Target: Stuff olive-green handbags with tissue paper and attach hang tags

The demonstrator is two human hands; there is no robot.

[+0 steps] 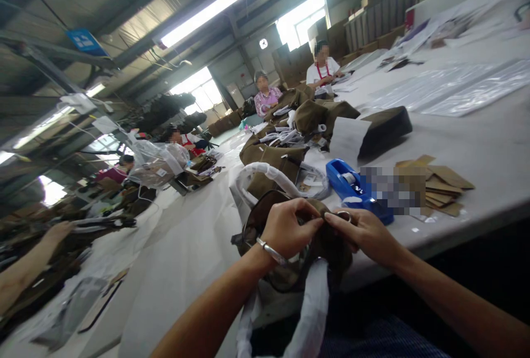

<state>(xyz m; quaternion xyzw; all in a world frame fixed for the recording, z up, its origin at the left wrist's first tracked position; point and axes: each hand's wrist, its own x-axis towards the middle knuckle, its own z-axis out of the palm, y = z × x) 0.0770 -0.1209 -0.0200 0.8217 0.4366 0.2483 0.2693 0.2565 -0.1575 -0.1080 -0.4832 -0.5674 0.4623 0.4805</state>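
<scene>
An olive-brown handbag (337,250) lies at the table's near edge, its handles wrapped in white paper; one wrapped handle (312,305) hangs toward me and another arches up behind. My left hand (290,227), with a silver bangle at the wrist, pinches the bag's rim between thumb and fingers. Close beside it, my right hand (364,231), wearing a ring, grips the same rim from the right. The fingertips of both nearly meet there. Whatever small part lies under them is hidden.
A blue tape dispenser (351,184) stands just beyond my right hand, with brown cardboard pieces (445,187) beside it. More olive bags (273,162) are piled ahead. Clear plastic sheets (464,90) lie at right. A co-worker's arm (35,264) reaches in from the left; other people sit farther back.
</scene>
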